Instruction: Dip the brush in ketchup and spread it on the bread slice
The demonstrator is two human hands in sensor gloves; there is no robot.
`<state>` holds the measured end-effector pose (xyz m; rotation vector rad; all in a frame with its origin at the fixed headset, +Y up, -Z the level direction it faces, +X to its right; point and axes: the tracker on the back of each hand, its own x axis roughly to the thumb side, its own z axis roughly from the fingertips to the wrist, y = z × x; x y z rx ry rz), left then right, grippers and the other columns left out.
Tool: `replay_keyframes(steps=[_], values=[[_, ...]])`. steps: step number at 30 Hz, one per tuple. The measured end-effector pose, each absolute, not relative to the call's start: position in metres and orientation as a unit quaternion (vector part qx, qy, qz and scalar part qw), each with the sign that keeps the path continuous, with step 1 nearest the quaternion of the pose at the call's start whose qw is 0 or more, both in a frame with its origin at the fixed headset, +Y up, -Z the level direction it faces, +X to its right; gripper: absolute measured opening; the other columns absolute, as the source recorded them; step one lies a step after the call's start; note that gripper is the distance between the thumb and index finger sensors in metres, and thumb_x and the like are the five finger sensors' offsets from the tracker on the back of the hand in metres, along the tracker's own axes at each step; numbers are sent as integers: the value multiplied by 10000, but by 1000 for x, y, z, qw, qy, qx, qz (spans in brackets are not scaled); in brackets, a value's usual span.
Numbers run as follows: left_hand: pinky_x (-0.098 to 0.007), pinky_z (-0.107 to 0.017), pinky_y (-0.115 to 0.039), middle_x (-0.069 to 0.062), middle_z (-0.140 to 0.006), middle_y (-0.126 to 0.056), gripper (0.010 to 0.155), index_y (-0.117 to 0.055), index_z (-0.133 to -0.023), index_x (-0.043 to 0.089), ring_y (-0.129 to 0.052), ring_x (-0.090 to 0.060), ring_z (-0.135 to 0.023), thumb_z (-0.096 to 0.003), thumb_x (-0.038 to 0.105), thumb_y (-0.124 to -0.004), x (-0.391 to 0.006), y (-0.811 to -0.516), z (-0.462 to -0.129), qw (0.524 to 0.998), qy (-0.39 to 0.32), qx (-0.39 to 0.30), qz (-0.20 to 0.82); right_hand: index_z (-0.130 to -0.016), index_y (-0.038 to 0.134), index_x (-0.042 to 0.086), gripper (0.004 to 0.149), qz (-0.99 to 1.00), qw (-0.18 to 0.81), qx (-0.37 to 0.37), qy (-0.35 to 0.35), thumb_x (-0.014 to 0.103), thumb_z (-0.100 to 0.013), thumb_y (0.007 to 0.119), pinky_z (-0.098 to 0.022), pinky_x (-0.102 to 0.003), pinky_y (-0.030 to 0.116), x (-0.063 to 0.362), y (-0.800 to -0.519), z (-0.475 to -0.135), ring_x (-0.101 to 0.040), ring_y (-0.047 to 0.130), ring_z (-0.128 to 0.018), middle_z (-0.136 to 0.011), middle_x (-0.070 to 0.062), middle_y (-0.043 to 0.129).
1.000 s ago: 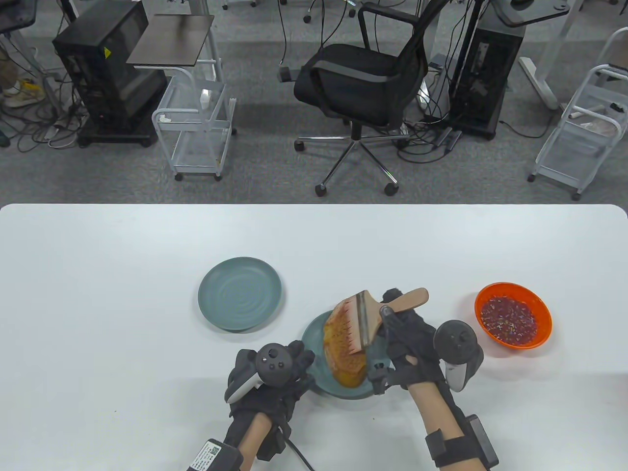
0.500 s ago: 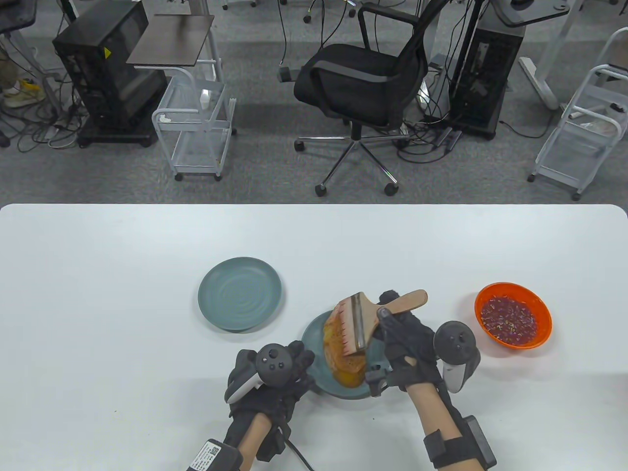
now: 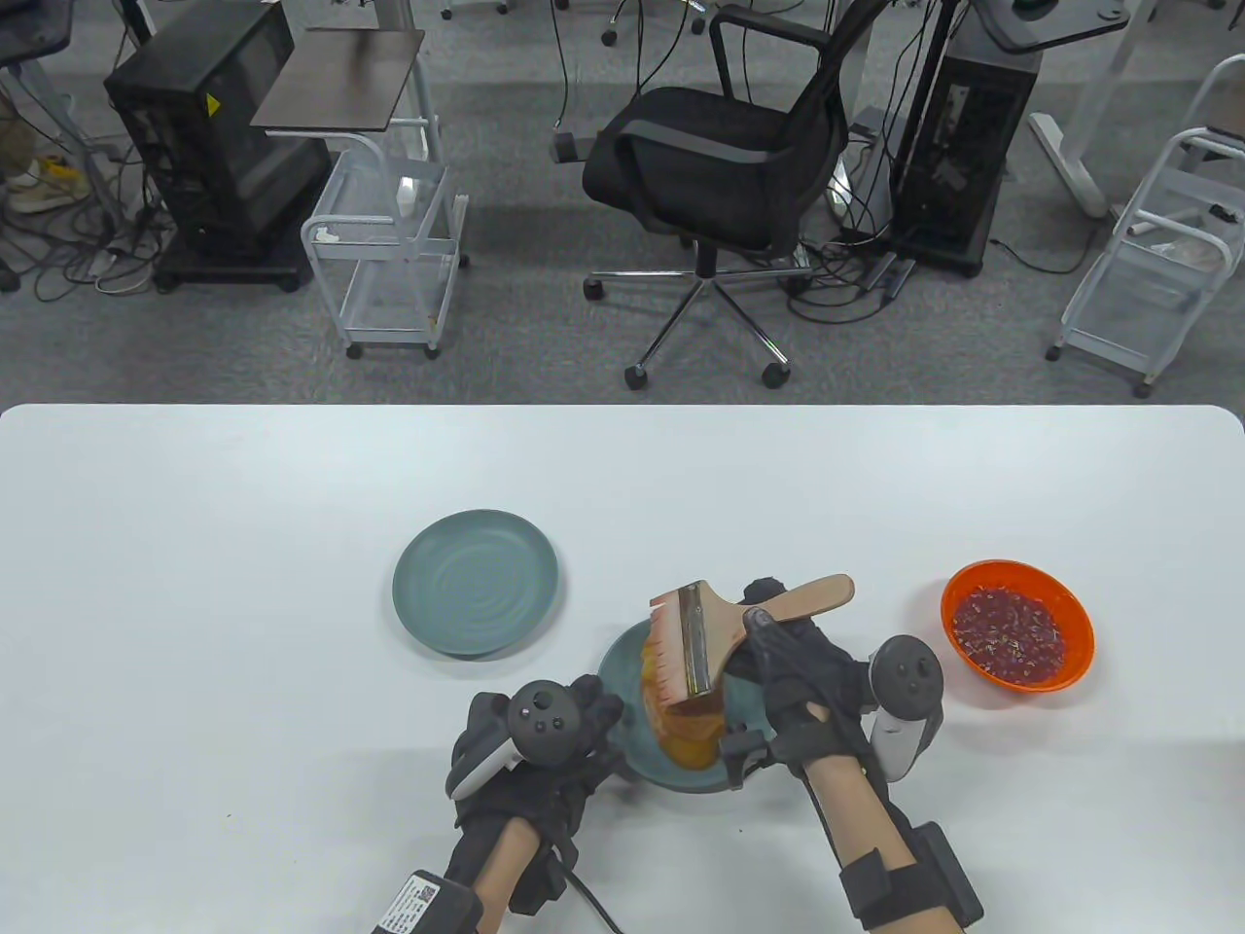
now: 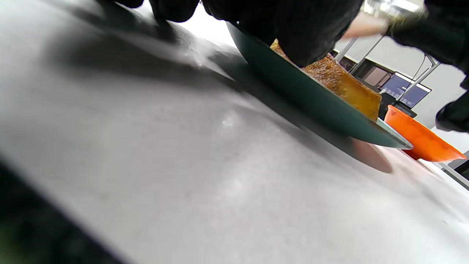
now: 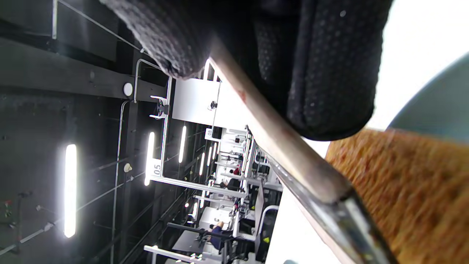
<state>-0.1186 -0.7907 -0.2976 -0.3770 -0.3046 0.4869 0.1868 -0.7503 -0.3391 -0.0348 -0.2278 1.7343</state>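
A toasted bread slice (image 3: pixel 693 732) lies on a teal plate (image 3: pixel 617 664) near the table's front edge. My right hand (image 3: pixel 764 611) grips the wooden handle of a wide brush (image 3: pixel 696 637); its red-stained bristles (image 3: pixel 666 664) rest on the bread's far part. My left hand (image 3: pixel 591 712) holds the plate's left rim. The orange ketchup bowl (image 3: pixel 976 576) stands to the right of the hand. In the left wrist view, my fingers (image 4: pixel 300 33) lie over the plate (image 4: pixel 311 106) and bread (image 4: pixel 348 86). The right wrist view shows my fingers (image 5: pixel 329 73) around the handle (image 5: pixel 271 139), beside the bread (image 5: pixel 403 183).
A second teal plate (image 3: pixel 477 582), with nothing on it, sits to the left and a little farther back. The orange bowl also shows in the left wrist view (image 4: pixel 421 139). A black office chair (image 3: pixel 720 146) and carts stand beyond the table's far edge.
The brush has slid a little to the left across the bread, and my right hand has followed it. My left hand and the plate have stayed put.
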Motion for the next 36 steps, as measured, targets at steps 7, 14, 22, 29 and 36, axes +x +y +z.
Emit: replay_keyframes(steps=[7, 14, 22, 29, 36], values=[[-585, -712, -422, -74, -1205, -372, 563, -566, -1136, 236, -424, -419, -1094, -626, 433, -699, -118, -790, -297, 943, -152, -182, 233, -984, 672, 6, 530, 767, 602, -59, -214, 259, -533, 791, -378, -423, 965, 239, -737, -338, -464, 1001, -621, -843, -333, 769], [-584, -714, -407, -67, -1206, -365, 565, -560, -1138, 242, -411, -411, -1097, -624, 424, -707, -120, -791, -298, 940, -153, -189, 239, -987, 668, 0, 533, 757, 641, -7, -125, 251, -533, 792, -383, -435, 958, 185, -751, -343, -476, 994, -625, -847, -338, 763], [-584, -713, -406, -70, -1206, -361, 568, -555, -1140, 242, -406, -413, -1098, -625, 425, -707, -119, -791, -298, 940, -154, -189, 236, -975, 680, -10, 528, 809, 553, 5, -198, 246, -528, 797, -364, -438, 960, 194, -737, -334, -477, 1004, -602, -831, -339, 778], [-588, -712, -405, -71, -1207, -358, 568, -552, -1140, 243, -409, -423, -1096, -624, 424, -707, -118, -790, -297, 943, -151, -191, 227, -974, 676, -6, 526, 809, 537, 22, -238, 257, -533, 790, -363, -419, 969, 201, -722, -331, -460, 1013, -599, -828, -331, 783], [-591, -714, -403, -66, -1208, -349, 569, -541, -1142, 251, -395, -416, -1098, -625, 426, -703, -119, -791, -297, 942, -153, -190, 230, -955, 703, -40, 519, 812, 557, 39, -169, 233, -526, 808, -336, -422, 976, 162, -736, -333, -478, 1028, -551, -789, -355, 803]])
